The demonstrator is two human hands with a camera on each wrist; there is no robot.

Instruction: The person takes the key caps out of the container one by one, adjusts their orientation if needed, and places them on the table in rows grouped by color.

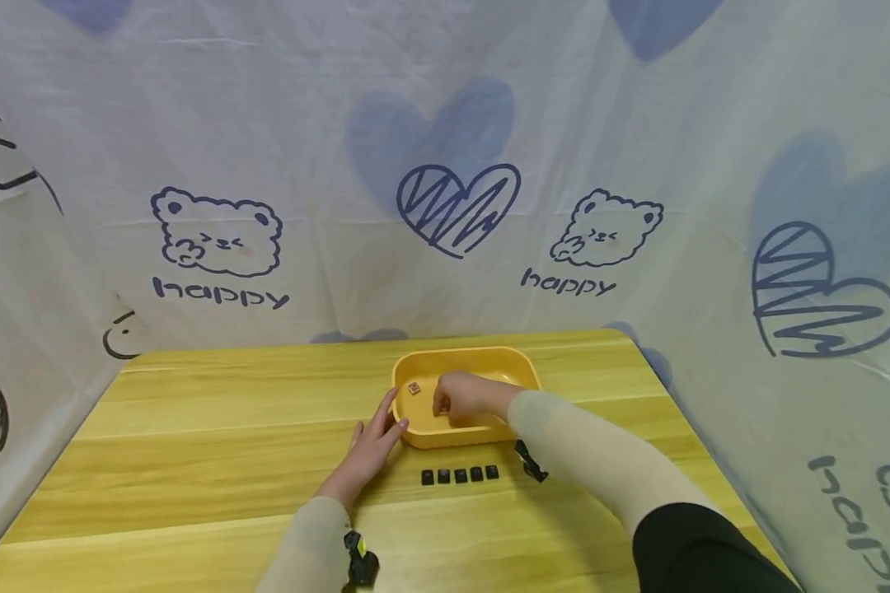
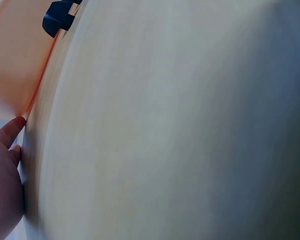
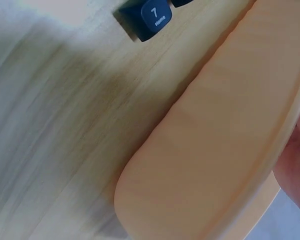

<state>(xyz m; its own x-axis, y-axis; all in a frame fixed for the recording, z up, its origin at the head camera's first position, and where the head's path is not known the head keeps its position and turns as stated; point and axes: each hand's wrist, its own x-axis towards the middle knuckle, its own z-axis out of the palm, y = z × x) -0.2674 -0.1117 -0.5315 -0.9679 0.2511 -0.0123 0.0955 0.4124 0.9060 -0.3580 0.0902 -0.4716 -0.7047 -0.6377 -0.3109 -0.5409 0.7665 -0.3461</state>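
Observation:
A yellow-orange plastic tray (image 1: 452, 441) stands on the wooden table. My left hand (image 1: 372, 447) rests at its left end, fingers fairly straight, with thumb and fingertips touching the rim. My right hand (image 1: 469, 395) reaches down inside the tray with curled fingers. Its fingertips seem to pinch a small keycap, mostly hidden by the hand. Another small keycap (image 1: 414, 388), underside up, lies in the tray's left part. In front of the tray, several black keycaps (image 1: 461, 475) form a row. One keycap (image 3: 156, 16) reads "7 Home" in the right wrist view.
The wooden table (image 1: 215, 461) extends on both sides of the tray. Behind it and at the sides hangs a pale cloth (image 1: 326, 272) printed with hearts and bears. The tray's raised wall (image 3: 210, 120) stands close to the keycap row.

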